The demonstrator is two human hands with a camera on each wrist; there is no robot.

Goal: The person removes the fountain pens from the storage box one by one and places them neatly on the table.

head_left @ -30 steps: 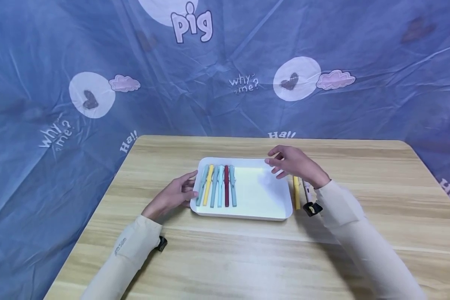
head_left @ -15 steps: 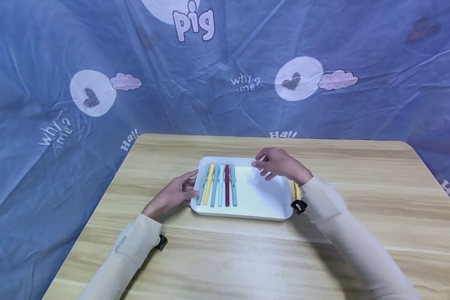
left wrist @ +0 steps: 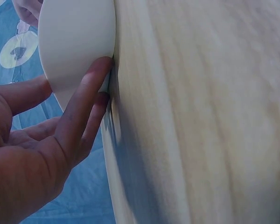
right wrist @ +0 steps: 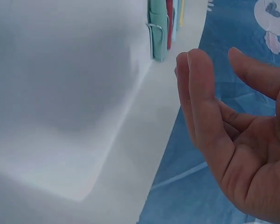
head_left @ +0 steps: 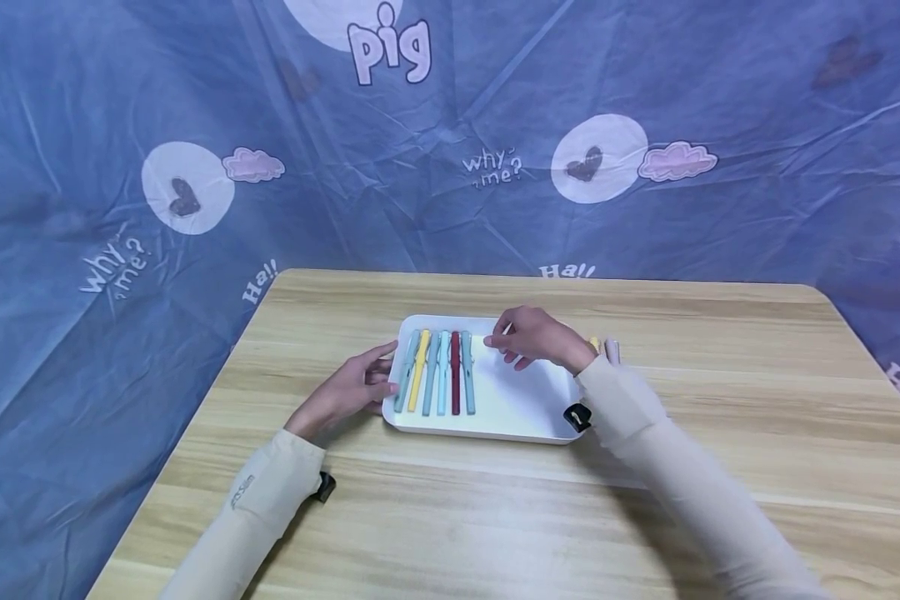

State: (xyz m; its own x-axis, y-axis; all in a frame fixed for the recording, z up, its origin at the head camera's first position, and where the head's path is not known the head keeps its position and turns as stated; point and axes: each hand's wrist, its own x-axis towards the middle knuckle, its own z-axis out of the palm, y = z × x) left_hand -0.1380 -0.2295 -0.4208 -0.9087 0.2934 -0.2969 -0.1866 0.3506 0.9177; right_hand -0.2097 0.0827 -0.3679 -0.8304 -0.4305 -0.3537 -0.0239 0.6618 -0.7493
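Observation:
A white tray (head_left: 525, 400) lies on the wooden table. My left hand (head_left: 348, 387) grips its left end; in the left wrist view the fingers (left wrist: 91, 84) lie against the tray's outer wall. Several pens stand in a row in the tray's left half: a yellow pen (head_left: 418, 371), a light blue pen (head_left: 442, 375), a dark red pen (head_left: 455, 375) and blue-grey ones. Rightmost of them is a blue-grey pen (head_left: 468, 375), its clip showing in the right wrist view. Over the tray's far side, my right hand (head_left: 536, 336) hovers with loosely bent fingers and holds nothing.
Right of the tray, another yellow pen (head_left: 595, 342) and a pale lilac pen (head_left: 612, 350) lie mostly hidden behind the right sleeve. A blue printed cloth (head_left: 420, 208) hangs behind the table (head_left: 450, 508).
My right hand has moved left and slightly nearer, from above the tray's right edge to beside the row of pens. My left hand and the pens in the tray have stayed put.

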